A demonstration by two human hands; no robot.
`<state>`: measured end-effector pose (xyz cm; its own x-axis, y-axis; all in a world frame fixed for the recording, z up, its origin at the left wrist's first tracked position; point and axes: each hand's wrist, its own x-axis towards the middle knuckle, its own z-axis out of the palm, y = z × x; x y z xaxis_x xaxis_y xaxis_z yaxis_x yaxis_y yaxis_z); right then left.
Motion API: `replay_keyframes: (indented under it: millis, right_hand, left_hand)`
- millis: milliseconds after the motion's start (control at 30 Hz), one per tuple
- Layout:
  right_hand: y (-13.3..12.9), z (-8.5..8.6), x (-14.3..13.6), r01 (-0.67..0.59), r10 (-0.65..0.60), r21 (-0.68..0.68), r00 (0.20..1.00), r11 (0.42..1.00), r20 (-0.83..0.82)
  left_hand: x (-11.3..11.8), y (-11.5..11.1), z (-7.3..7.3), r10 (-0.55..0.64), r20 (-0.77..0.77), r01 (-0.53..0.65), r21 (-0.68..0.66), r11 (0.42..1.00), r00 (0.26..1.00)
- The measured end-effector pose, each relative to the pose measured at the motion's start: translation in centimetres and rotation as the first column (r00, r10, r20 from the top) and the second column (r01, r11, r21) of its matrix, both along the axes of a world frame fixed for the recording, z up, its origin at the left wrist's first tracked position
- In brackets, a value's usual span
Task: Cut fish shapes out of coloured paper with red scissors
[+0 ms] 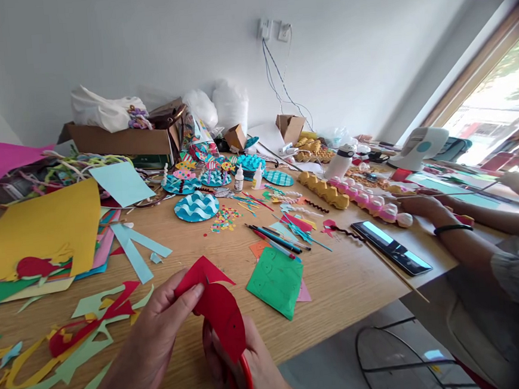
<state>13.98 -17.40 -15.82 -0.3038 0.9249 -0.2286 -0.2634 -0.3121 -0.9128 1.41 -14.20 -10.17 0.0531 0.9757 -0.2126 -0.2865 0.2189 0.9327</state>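
Note:
My left hand (162, 325) pinches a piece of red paper (226, 317) between thumb and fingers, above the front of the table. The sheet is partly cut, with a curved flap hanging down on the right and a small dark dot drawn on it. Under that flap, my right hand (262, 368) is closed around red-handled scissors (247, 382). Most of the blades are hidden behind the paper. Right of my hands lies a green paper piece (277, 280) with pencil lines on it. Cut scraps of green, yellow and red paper (85, 352) spread out on the left.
Coloured sheets (41, 223) pile up at the left. Pens (276, 239), paper dots, blue wave-patterned discs (196, 206) and glue bottles (239, 179) stand mid-table. At the right a co-worker's hands (417, 206) reach over the table near a phone (392, 247) and painted egg-carton strips (370, 201).

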Motion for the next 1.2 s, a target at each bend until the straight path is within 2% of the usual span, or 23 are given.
replay_keyframes:
  millis: [267, 533, 733, 900, 1067, 1200]
  right_hand:
    - [0.2, -1.4, -0.2, 0.0, -0.001, 0.059, 1.0, 0.998, 0.026]
    - [0.5, -0.7, -0.1, -0.031, 0.021, 0.138, 0.997, 0.99, 0.073]
    - [0.4, -0.6, 0.1, 0.029, -0.047, 0.193, 0.995, 0.981, 0.089]
    - [0.4, 0.0, 0.1, -0.018, -0.013, 0.21, 0.989, 0.978, 0.147]
    - [0.4, 0.5, 0.2, -0.001, -0.044, 0.251, 0.984, 0.968, 0.173]
    - [0.3, 0.0, 0.5, -0.032, -0.014, 0.242, 0.983, 0.97, 0.182]
  left_hand:
    - [0.0, 0.1, -0.2, -0.018, -0.012, 0.018, -0.003, 1.0, 1.0]
    - [-0.1, 0.1, -0.5, -0.029, -0.041, 0.029, 0.007, 1.0, 0.999]
    - [0.0, 0.3, -0.6, -0.018, -0.048, 0.018, 0.005, 1.0, 0.999]
    - [-0.2, 0.3, -0.6, -0.009, -0.074, 0.01, 0.009, 1.0, 0.997]
    - [-0.2, 0.2, -0.4, 0.095, -0.052, -0.097, -0.039, 0.995, 0.994]
    - [-0.2, 0.1, -0.2, 0.193, -0.073, -0.2, -0.106, 0.974, 0.979]
